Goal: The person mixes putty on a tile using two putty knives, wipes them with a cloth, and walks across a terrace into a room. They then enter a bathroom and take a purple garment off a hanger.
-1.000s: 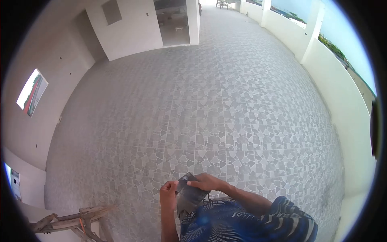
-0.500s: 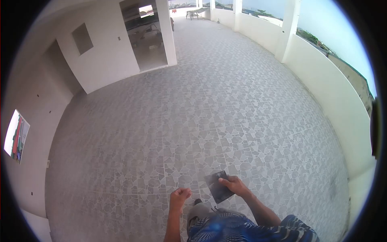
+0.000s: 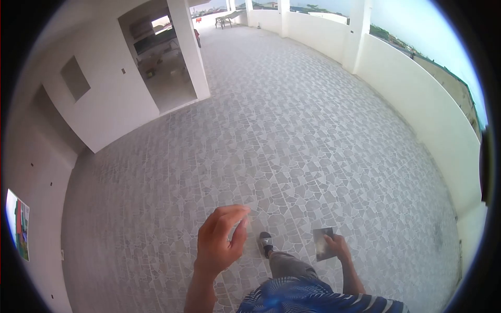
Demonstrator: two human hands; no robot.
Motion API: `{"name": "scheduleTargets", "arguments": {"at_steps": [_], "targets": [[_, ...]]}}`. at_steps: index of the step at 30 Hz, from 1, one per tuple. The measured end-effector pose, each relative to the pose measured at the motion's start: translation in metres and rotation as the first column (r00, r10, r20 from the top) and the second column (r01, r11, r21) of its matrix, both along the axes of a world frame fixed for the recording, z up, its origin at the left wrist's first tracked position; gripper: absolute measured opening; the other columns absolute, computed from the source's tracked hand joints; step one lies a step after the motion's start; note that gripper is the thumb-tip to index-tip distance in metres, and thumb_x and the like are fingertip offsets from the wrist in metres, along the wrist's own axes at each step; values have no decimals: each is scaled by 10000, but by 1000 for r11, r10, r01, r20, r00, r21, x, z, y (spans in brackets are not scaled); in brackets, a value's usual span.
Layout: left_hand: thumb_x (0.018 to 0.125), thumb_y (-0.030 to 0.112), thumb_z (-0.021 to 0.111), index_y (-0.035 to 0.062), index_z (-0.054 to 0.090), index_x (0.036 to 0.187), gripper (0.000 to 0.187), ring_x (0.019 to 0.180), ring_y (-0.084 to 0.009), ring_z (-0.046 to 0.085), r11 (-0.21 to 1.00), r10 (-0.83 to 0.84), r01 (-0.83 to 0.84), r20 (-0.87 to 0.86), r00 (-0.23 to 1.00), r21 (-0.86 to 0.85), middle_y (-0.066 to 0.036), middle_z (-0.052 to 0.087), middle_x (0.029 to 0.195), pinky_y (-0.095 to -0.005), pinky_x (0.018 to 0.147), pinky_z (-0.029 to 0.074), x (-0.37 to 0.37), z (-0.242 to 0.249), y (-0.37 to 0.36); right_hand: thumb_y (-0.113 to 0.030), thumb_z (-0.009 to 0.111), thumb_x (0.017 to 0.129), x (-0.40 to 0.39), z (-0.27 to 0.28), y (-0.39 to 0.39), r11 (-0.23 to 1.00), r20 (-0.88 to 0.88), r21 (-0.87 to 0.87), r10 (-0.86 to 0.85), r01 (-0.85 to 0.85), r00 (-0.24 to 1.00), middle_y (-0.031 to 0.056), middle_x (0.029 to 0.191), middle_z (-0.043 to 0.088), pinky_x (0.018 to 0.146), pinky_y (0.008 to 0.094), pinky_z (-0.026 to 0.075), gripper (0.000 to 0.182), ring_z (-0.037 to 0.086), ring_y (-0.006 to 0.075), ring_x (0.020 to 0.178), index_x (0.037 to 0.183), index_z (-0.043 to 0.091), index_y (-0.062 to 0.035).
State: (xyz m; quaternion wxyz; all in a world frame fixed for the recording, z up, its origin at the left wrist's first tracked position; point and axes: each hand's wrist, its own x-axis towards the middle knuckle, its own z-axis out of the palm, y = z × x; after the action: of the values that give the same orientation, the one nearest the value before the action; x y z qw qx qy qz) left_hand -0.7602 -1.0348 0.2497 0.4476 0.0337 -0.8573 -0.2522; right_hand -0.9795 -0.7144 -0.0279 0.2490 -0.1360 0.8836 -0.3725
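Observation:
My left hand [image 3: 222, 237] is raised at lower middle, close to the camera. Its fingers bend forward in a loose curve with the thumb slightly apart, and I see nothing held in it. Lower and to the right, my right hand [image 3: 340, 246] grips the edge of a dark, flat, rectangular object [image 3: 322, 244]. The thumb lies across its face. Its surface is partly shiny, and I cannot make out its kind. Between the hands, my foot in a dark slip-on shoe [image 3: 266, 242] stands forward on the floor.
Grey stone-patterned tiles [image 3: 250, 141] cover the floor. A low white wall [image 3: 407, 86] runs along the right, with pillars. At the left stands a white wall [image 3: 112, 109] with a doorway [image 3: 164, 68]. A table [image 3: 224, 22] stands far ahead.
My left hand has risen nearer the camera and its fingers have loosened. My right hand has moved right with the dark object. The view has shifted, and my foot now shows farther forward.

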Motion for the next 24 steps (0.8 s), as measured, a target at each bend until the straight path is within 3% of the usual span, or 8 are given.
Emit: {"name": "scheduleTargets", "arguments": {"at_steps": [2, 6, 10, 11, 15, 18, 21, 24], "targets": [[782, -68, 679, 89, 579, 1052, 328, 802, -208, 669, 980, 5, -26, -102, 995, -200, -119, 677, 1016, -302, 651, 543, -34, 43, -31, -389, 615, 891, -53, -37, -45, 1000, -88, 22, 8, -6, 996, 150, 767, 690, 650, 400, 486, 449, 664, 212, 731, 995, 693, 41], [732, -79, 677, 83, 575, 1036, 359, 769, -204, 650, 885, -3, -92, -203, 979, -456, -148, 660, 980, -288, 619, 540, -109, 133, -84, -407, 607, 886, -141, 18, -197, 987, -87, -36, 155, -159, 984, 205, 751, 679, 681, 431, 496, 436, 690, 283, 744, 999, 691, 5], [771, -166, 474, 186, 422, 1136, 511, 949, -260, 596, 934, 263, -213, 147, 954, -288, -162, 543, 1197, -320, 705, 525, -152, 195, -95, -444, 595, 895, -207, 78, -349, 926, -209, 60, 377, -373, 902, 209, 838, 692, 723, 423, 510, 459, 695, 341, 820, 1004, 686, -7], [792, -130, 493, 176, 429, 1124, 456, 902, -250, 603, 923, 211, -185, 42, 977, -337, -172, 562, 1169, -314, 664, 519, -172, 193, -117, -362, 623, 892, -219, 85, -381, 914, -260, -70, 370, -400, 892, 261, 790, 640, 678, 473, 487, 391, 638, 440, 759, 895, 654, 27], [876, 15, 569, 132, 454, 1074, 258, 718, -206, 629, 839, -72, -106, -303, 950, -534, -210, 637, 1055, -288, 498, 498, -271, 174, -236, -365, 614, 890, -299, 50, -491, 784, -395, -68, 547, -618, 738, 246, 793, 651, 664, 456, 492, 388, 640, 431, 741, 895, 662, 20], [870, 4, 553, 120, 453, 1039, 228, 616, -181, 597, 800, -146, -182, -480, 865, -571, -221, 654, 1000, -259, 431, 457, -341, 162, -311, -377, 594, 896, -358, 33, -545, 844, -298, 25, 517, -535, 802, 256, 804, 654, 682, 467, 496, 401, 651, 423, 765, 895, 669, 16], [851, -20, 506, 107, 444, 1020, 221, 566, -164, 540, 702, -328, -78, -418, 847, -708, -232, 649, 986, -232, 396, 401, -391, 148, -419, -406, 594, 886, -436, -32, -568, 878, -178, 136, 477, -459, 861, 267, 838, 668, 722, 468, 504, 432, 665, 420, 812, 913, 683, 16], [843, -15, 473, 87, 431, 1013, 202, 557, -154, 507, 626, -454, -27, -392, 800, -780, -242, 642, 986, -212, 366, 344, -459, 167, -507, -464, 618, 844, -491, -107, -524, 951, 23, 273, 142, -143, 990, 288, 937, 686, 778, 457, 519, 534, 679, 410, 911, 981, 699, 46]]}}
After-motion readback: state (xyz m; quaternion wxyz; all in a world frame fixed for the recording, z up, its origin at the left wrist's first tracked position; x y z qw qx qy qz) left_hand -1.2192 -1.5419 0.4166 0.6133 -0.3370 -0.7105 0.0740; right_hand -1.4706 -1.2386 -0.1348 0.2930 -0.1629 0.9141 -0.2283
